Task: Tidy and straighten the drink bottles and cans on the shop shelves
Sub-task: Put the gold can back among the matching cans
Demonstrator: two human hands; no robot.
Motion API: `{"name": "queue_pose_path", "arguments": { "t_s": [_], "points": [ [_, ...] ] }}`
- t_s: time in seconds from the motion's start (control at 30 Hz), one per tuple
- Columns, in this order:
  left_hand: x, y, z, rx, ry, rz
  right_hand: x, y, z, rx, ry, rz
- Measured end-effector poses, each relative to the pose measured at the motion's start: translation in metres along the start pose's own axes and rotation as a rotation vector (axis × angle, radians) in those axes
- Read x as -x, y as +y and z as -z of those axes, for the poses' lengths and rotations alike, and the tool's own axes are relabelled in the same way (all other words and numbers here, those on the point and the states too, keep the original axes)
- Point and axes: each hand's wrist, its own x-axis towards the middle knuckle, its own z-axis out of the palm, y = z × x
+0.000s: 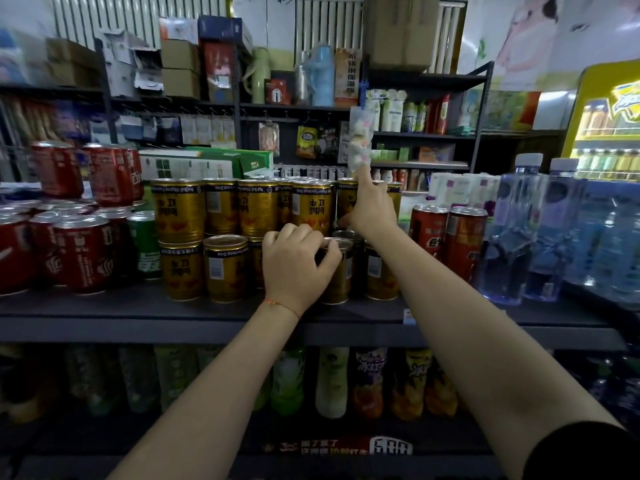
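Gold energy-drink cans (258, 207) stand two layers high in the middle of the dark shelf (145, 315). My left hand (294, 261) grips the top of a front-row gold can (336, 285) in the lower layer, fingers curled over its rim. My right hand (372, 207) reaches further back to an upper-layer gold can (346, 199). Its forefinger stretches up past the can's top and its thumb lies near the can's lower edge. The hand hides most of that can.
Red cans (81, 258) are stacked at the left beside a green can (145, 244). Two red cans (446, 237) and clear water bottles (519, 230) stand at the right. Juice bottles (332, 382) fill the shelf below. Boxes and hanging goods fill the racks behind.
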Motion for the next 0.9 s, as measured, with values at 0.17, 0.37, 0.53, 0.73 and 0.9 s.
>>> {"name": "queue_pose_path", "arguments": {
  "t_s": [0.17,0.37,0.53,0.73,0.9],
  "points": [
    [0.002,-0.001,0.0,0.012,-0.001,0.002,-0.001,0.0,-0.001,-0.007,-0.018,0.003],
    [0.001,-0.001,0.001,0.026,-0.024,0.003,-0.004,-0.001,0.001,-0.005,-0.012,0.004],
    [0.001,-0.002,0.0,0.026,-0.018,0.0,-0.006,-0.003,0.007,0.028,0.011,0.036],
    [0.003,-0.001,0.002,0.019,-0.025,-0.006,0.004,-0.003,0.011,0.086,-0.008,0.029],
    [0.004,-0.001,0.011,0.024,-0.087,-0.026,0.047,-0.014,0.018,-0.007,0.113,0.121]
  ]
}}
